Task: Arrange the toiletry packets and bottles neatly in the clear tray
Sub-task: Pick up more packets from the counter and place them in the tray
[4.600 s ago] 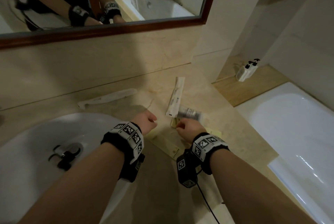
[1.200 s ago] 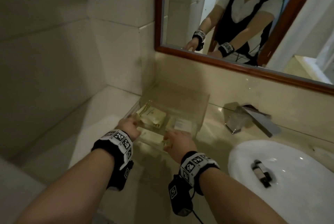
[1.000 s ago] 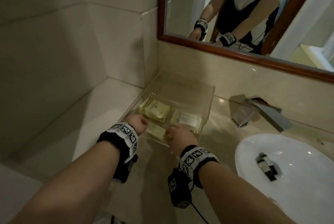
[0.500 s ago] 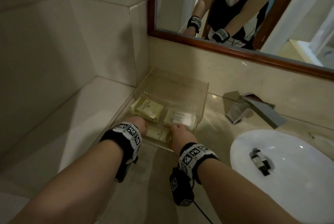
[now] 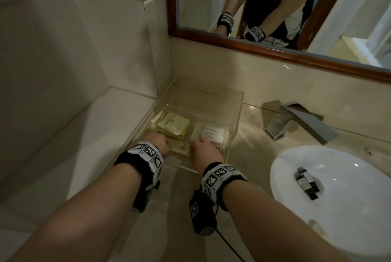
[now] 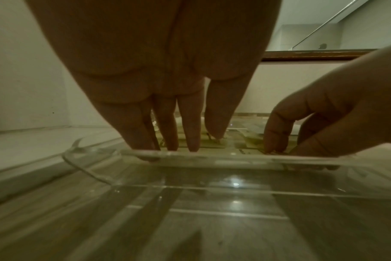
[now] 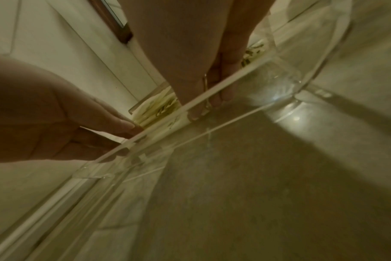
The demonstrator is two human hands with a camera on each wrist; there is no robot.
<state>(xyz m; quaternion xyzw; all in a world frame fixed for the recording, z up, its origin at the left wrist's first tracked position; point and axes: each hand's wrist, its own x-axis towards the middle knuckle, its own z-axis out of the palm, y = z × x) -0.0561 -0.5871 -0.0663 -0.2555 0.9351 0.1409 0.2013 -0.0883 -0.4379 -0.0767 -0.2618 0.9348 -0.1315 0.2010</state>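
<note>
The clear tray (image 5: 232, 94) stands in the counter's back left corner. Inside lie a stack of cream packets (image 5: 172, 125) at the left and a white-labelled packet (image 5: 212, 134) at the right. A flat cream packet (image 5: 182, 148) lies along the front wall between my hands. My left hand (image 5: 164, 145) reaches over the tray rim (image 6: 212, 155) with straight fingers (image 6: 191, 134) touching that packet's left end. My right hand (image 5: 196, 145) pinches its right end with bent fingers (image 6: 277, 139). A small dark bottle (image 5: 306, 183) lies in the sink.
The white sink (image 5: 338, 230) is at the right, with a chrome tap (image 5: 300, 124) behind it. A tiled wall and ledge (image 5: 95, 134) hem in the tray's left side. A wood-framed mirror (image 5: 275, 52) hangs above the counter.
My hands left the counter right of the sink and came to the tray with the packet. Over the last second they sank a little lower into the tray's front.
</note>
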